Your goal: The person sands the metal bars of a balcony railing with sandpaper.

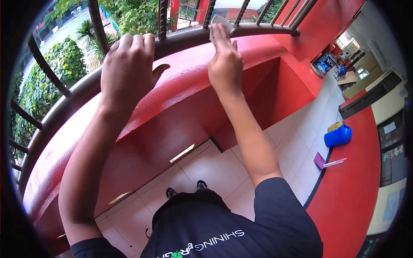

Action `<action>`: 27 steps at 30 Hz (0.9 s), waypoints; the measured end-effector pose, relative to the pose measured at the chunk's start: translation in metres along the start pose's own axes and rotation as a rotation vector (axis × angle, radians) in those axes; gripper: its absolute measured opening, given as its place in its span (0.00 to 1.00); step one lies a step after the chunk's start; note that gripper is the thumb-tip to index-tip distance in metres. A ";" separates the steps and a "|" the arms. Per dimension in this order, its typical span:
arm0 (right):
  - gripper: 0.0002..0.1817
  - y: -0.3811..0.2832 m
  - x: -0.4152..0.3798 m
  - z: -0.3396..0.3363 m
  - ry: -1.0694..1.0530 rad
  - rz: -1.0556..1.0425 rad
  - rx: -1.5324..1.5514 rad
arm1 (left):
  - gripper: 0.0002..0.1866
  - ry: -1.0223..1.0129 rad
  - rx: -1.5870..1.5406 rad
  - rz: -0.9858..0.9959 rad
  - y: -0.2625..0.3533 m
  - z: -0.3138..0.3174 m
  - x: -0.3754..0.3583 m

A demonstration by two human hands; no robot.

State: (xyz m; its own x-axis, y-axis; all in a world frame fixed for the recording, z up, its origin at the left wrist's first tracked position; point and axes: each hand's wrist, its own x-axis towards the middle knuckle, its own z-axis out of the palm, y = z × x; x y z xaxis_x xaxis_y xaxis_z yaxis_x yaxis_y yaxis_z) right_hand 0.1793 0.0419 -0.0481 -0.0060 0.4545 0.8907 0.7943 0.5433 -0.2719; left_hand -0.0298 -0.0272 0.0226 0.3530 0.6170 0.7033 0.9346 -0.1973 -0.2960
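Note:
My left hand rests over the dark brown metal rail, its fingers curled across the top and its thumb sticking out to the side. Further right along the same rail, my right hand presses a greyish-white cloth against the metal near the foot of an upright bar. The cloth lies under the fingers, so part of it is hidden. Twisted upright bars rise from the rail. Below it runs a glossy red ledge.
Near my feet is a pale tiled floor. Along the right wall stand a blue bucket and a purple dustpan. Cardboard boxes are further down the corridor. Green bushes grow beyond the bars.

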 end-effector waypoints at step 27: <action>0.21 0.043 0.036 -0.012 -0.060 -0.151 0.036 | 0.03 -0.144 0.248 -0.266 0.022 0.022 0.017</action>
State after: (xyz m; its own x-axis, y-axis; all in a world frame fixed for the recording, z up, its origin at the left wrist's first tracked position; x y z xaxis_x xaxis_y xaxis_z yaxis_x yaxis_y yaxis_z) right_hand 0.2207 0.0729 -0.0232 -0.1611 0.4061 0.8995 0.7590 0.6335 -0.1501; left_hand -0.0040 -0.0042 0.0135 0.0737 0.7260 0.6838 0.9473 0.1633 -0.2755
